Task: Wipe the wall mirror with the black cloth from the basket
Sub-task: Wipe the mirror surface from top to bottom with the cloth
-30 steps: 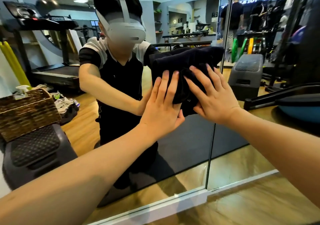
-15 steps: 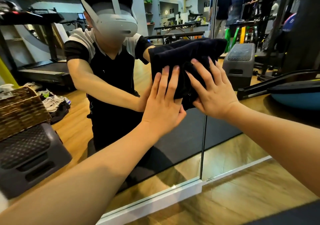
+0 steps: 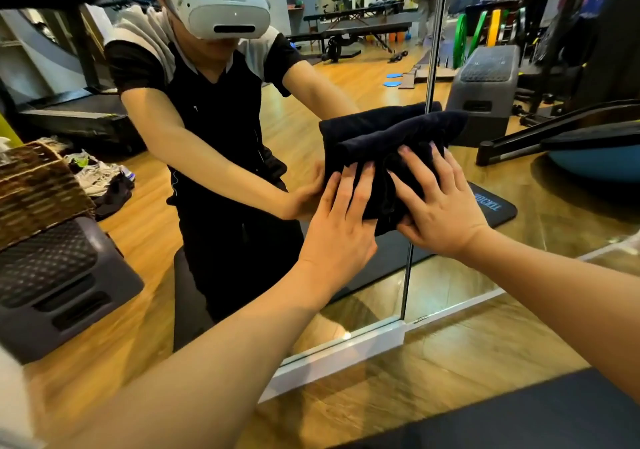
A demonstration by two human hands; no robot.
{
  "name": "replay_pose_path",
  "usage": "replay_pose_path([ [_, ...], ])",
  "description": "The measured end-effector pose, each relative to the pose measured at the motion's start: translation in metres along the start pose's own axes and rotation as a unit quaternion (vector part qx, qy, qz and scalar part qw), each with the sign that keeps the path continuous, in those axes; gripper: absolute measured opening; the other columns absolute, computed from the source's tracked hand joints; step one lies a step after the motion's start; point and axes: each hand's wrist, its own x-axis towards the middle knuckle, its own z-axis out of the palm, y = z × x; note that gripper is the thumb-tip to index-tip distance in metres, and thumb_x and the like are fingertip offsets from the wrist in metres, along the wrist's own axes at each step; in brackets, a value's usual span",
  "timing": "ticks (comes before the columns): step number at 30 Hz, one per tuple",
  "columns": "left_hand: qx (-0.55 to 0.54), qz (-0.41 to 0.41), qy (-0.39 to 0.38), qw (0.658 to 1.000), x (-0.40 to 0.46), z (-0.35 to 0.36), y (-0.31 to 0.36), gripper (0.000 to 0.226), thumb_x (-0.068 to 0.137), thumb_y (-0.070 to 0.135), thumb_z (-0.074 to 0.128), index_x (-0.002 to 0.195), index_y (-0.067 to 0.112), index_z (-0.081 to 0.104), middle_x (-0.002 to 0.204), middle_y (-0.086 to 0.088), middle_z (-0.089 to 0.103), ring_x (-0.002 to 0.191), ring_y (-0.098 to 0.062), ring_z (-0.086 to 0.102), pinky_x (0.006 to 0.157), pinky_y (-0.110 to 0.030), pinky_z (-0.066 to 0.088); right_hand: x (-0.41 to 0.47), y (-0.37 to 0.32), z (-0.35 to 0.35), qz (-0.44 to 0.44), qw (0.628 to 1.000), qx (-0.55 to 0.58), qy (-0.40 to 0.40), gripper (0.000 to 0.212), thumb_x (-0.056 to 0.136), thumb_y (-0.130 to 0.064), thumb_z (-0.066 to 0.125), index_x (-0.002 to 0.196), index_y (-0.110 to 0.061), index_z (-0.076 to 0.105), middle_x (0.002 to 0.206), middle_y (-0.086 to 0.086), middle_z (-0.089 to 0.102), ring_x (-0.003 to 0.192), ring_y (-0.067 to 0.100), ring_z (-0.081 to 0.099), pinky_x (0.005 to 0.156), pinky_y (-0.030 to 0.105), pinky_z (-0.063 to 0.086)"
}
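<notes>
My left hand [image 3: 341,221] and right hand [image 3: 438,202] lay side by side with fingers spread and nearly straight, pressing the folded black cloth [image 3: 384,150] flat against the wall mirror [image 3: 467,275], low on the pane and across the vertical seam [image 3: 405,286] between two panels. The cloth was already out of the wicker basket [image 3: 38,189], which stood at the left on a grey step platform [image 3: 59,282]. I judged the wiping under way, with how much glass remained unwiped impossible to tell.
</notes>
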Motion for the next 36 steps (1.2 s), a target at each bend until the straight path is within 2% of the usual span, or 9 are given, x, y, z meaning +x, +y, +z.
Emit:
replay_pose_path([
  [4, 0.016, 0.021, 0.002, 1.0, -0.001, -0.003, -0.009, 0.072, 0.093, 0.029, 0.049, 0.157, 0.002, 0.029, 0.16, -0.024, 0.02, 0.149, -0.043, 0.021, 0.126, -0.052, 0.016, 0.002, 0.002, 0.0, -0.004, 1.0, 0.006, -0.007, 0.079, 0.092, -0.045, 0.059, 0.16, -0.021, 0.025, 0.164, 0.018, 0.018, 0.148, 0.051, 0.017, 0.119, 0.066, 0.022],
  [9, 0.017, 0.028, -0.004, 0.999, -0.004, -0.01, -0.015, 0.072, 0.094, 0.03, 0.053, 0.155, 0.0, 0.031, 0.16, -0.027, 0.031, 0.148, -0.044, 0.03, 0.125, -0.053, 0.021, 0.006, -0.01, -0.003, 0.01, 1.0, -0.001, -0.029, 0.082, 0.09, -0.045, 0.062, 0.158, -0.018, 0.027, 0.163, 0.02, 0.015, 0.146, 0.054, 0.015, 0.12, 0.067, 0.017],
  [16, 0.046, 0.04, -0.022, 0.998, -0.018, -0.023, -0.032, 0.074, 0.094, 0.035, 0.053, 0.156, 0.002, 0.03, 0.161, -0.024, 0.03, 0.15, -0.041, 0.029, 0.125, -0.052, 0.021, 0.012, -0.033, -0.011, 0.025, 0.997, 0.006, -0.068, 0.078, 0.094, -0.043, 0.054, 0.16, -0.019, 0.022, 0.164, 0.021, 0.009, 0.145, 0.056, 0.012, 0.119, 0.069, 0.015],
  [24, 0.071, 0.053, -0.037, 0.995, -0.056, -0.039, -0.067, 0.085, 0.093, 0.042, 0.06, 0.158, 0.003, 0.021, 0.164, -0.024, 0.025, 0.153, -0.04, 0.022, 0.124, -0.053, 0.024, 0.026, -0.083, -0.013, 0.031, 0.995, 0.026, -0.086, 0.083, 0.093, -0.045, 0.06, 0.161, -0.019, 0.021, 0.166, 0.022, 0.007, 0.145, 0.058, 0.013, 0.116, 0.072, 0.02],
  [27, 0.091, 0.048, -0.048, 0.994, -0.074, -0.046, -0.084, 0.087, 0.093, 0.046, 0.057, 0.159, 0.004, 0.02, 0.165, -0.022, 0.02, 0.154, -0.039, 0.019, 0.124, -0.055, 0.021, 0.036, -0.103, -0.013, 0.02, 0.996, 0.036, -0.084, 0.079, 0.095, -0.046, 0.054, 0.161, -0.02, 0.019, 0.166, 0.021, 0.007, 0.145, 0.057, 0.013, 0.116, 0.072, 0.019],
  [29, 0.101, 0.046, -0.058, 0.992, -0.087, -0.052, -0.096, 0.083, 0.094, 0.048, 0.055, 0.158, 0.005, 0.025, 0.165, -0.021, 0.014, 0.154, -0.038, 0.015, 0.125, -0.057, 0.017, 0.043, -0.118, -0.014, 0.011, 0.996, 0.042, -0.081, 0.078, 0.096, -0.048, 0.049, 0.162, -0.022, 0.017, 0.166, 0.021, 0.007, 0.145, 0.057, 0.013, 0.116, 0.072, 0.019],
  [33, 0.106, 0.045, -0.076, 0.99, -0.114, -0.064, -0.122, 0.078, 0.093, 0.049, 0.056, 0.156, 0.008, 0.036, 0.165, -0.021, 0.012, 0.154, -0.038, 0.013, 0.125, -0.059, 0.013, 0.059, -0.15, -0.013, 0.003, 0.997, 0.044, -0.068, 0.086, 0.092, -0.046, 0.058, 0.162, -0.023, 0.014, 0.167, 0.02, 0.007, 0.146, 0.056, 0.012, 0.117, 0.071, 0.017],
  [36, 0.104, 0.041, -0.073, 0.991, -0.132, -0.071, -0.139, 0.083, 0.092, 0.049, 0.058, 0.158, 0.009, 0.028, 0.164, -0.02, 0.013, 0.153, -0.037, 0.013, 0.125, -0.06, 0.012, 0.071, -0.175, -0.012, 0.004, 0.997, 0.056, -0.052, 0.089, 0.088, -0.043, 0.064, 0.162, -0.023, 0.018, 0.167, 0.02, 0.009, 0.147, 0.056, 0.012, 0.117, 0.071, 0.015],
])
